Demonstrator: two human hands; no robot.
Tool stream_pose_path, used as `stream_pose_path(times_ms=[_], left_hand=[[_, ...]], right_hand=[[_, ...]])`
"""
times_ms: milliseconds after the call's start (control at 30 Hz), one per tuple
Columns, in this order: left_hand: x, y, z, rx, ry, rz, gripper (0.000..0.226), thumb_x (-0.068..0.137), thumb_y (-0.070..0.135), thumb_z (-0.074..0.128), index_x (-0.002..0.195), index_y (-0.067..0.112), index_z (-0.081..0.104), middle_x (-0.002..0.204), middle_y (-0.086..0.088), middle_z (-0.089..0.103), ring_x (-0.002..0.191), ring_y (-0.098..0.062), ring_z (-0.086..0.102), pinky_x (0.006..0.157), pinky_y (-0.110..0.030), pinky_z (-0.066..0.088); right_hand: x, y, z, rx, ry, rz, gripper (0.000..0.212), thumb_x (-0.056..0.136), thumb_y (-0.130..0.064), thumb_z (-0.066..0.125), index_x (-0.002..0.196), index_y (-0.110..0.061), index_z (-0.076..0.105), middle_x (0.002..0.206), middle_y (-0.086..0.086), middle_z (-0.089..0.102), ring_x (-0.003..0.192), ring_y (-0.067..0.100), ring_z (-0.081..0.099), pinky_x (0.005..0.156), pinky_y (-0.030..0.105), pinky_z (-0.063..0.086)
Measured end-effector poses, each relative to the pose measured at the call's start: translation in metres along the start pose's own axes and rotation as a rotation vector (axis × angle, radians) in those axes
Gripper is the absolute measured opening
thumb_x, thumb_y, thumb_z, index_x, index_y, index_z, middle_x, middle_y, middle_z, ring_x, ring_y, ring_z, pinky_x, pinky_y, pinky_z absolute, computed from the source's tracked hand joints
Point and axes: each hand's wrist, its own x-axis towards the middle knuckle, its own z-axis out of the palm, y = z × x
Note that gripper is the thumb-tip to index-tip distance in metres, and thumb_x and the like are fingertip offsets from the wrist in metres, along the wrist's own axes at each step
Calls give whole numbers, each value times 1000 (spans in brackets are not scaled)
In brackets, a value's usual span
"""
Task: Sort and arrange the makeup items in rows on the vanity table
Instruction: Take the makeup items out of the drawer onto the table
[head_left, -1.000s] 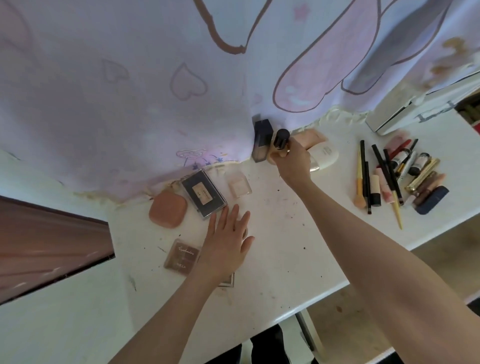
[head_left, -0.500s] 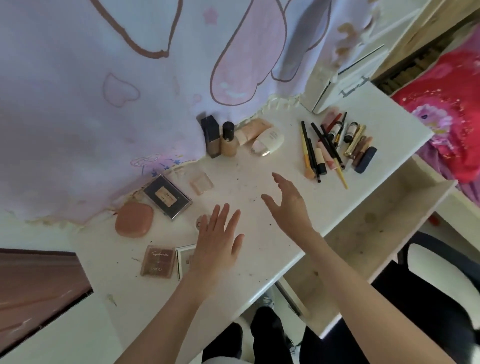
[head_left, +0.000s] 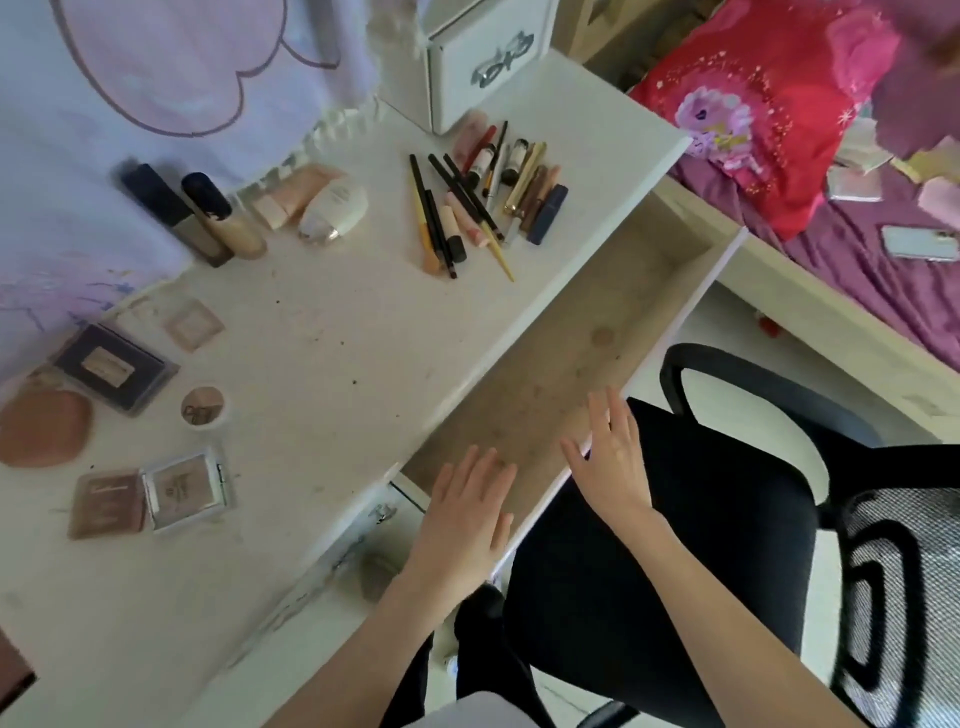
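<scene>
Both hands have left the makeup and dropped to the pulled-out drawer (head_left: 597, 332): left hand (head_left: 462, 512) hovers flat over its near end, right hand (head_left: 613, 462) rests straight fingers on the front panel edge, both released and holding nothing. A second ago the right hand was setting the dark-capped foundation bottle (head_left: 223, 218) upright next to the square bottle (head_left: 171, 213) at the back of the tabletop (head_left: 322, 332). Tubes (head_left: 311, 200), pencils and lipsticks (head_left: 483, 202) and compacts (head_left: 150, 499) lie grouped in rows; drawer looks empty, so sorting seems nearly done, closing it likely next
</scene>
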Motion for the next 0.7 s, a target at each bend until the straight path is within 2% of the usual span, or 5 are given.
stream_pose_path(times_ms=[167, 367, 467, 600, 700], left_hand=[[20, 24, 36, 111, -141, -2, 56, 98, 37, 33, 147, 23, 10, 157, -5, -1, 143, -25, -10, 116, -43, -4], [28, 25, 43, 181, -146, 0, 57, 91, 30, 45, 144, 25, 26, 155, -12, 13, 143, -33, -2, 114, -48, -1], [28, 27, 34, 188, -129, 22, 59, 73, 27, 70, 129, 23, 53, 143, -18, 40, 136, -41, 26, 108, -58, 24], [29, 27, 24, 189, -80, 33, 62, 65, 29, 77, 124, 23, 58, 139, -19, 44, 132, -43, 32, 104, -59, 27], [28, 25, 16, 201, -50, 26, 63, 60, 30, 78, 120, 23, 61, 137, -18, 48, 130, -42, 36, 103, -57, 28]], right_hand=[[18, 20, -3, 669, -196, 399, 63, 92, -32, 55, 142, -8, 25, 128, 6, 51, 111, 20, 54, 95, 33, 44], [27, 26, 1, 1143, -143, 523, 34, 95, -21, 53, 125, -8, 44, 112, 9, 60, 106, 23, 60, 100, 43, 46], [25, 27, -4, 1246, -165, 535, 26, 95, -20, 50, 117, -5, 48, 91, 13, 53, 89, 25, 54, 97, 44, 47], [24, 23, -13, 1281, -184, 538, 27, 98, -20, 46, 120, -5, 46, 97, 24, 48, 91, 29, 52, 99, 44, 46], [23, 19, -18, 1267, -181, 529, 32, 98, -20, 44, 128, -8, 44, 127, 30, 40, 118, 43, 45, 103, 49, 41]])
